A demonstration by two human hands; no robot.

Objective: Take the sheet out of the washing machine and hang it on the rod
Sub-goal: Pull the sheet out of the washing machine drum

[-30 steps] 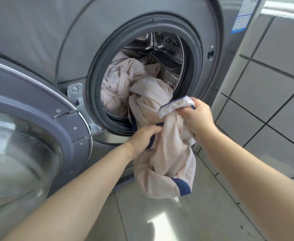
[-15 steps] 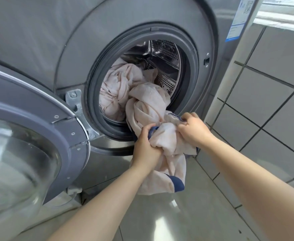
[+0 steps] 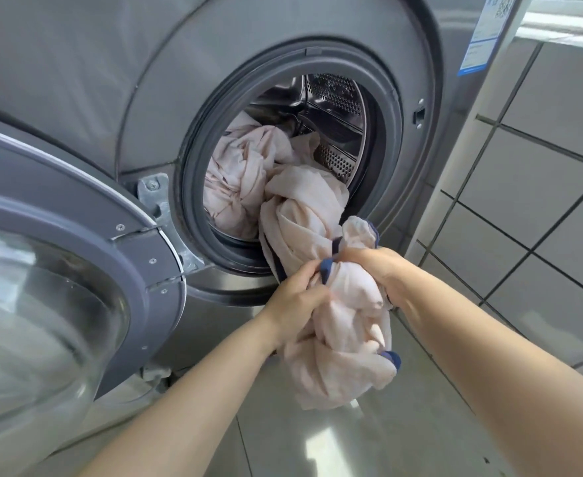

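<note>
A pale pink sheet (image 3: 304, 208) with a dark blue edge spills out of the round opening of the grey washing machine (image 3: 111, 70). Part of it still lies bunched inside the steel drum (image 3: 338, 98). The rest hangs down over the door seal toward the floor. My left hand (image 3: 297, 297) grips the bunched sheet from the left, just below the opening. My right hand (image 3: 376, 266) grips the same bunch from the right, close beside the left. No rod is in view.
The machine's round glass door (image 3: 49, 297) stands swung open at the left, close to my left arm. A grey tiled wall (image 3: 541, 173) rises right of the machine. Glossy floor tiles (image 3: 335, 449) lie below the hanging sheet.
Both hands have dropped lower and drawn together on the sheet, and more fabric has come out of the drum. The hanging bundle now reaches further down.
</note>
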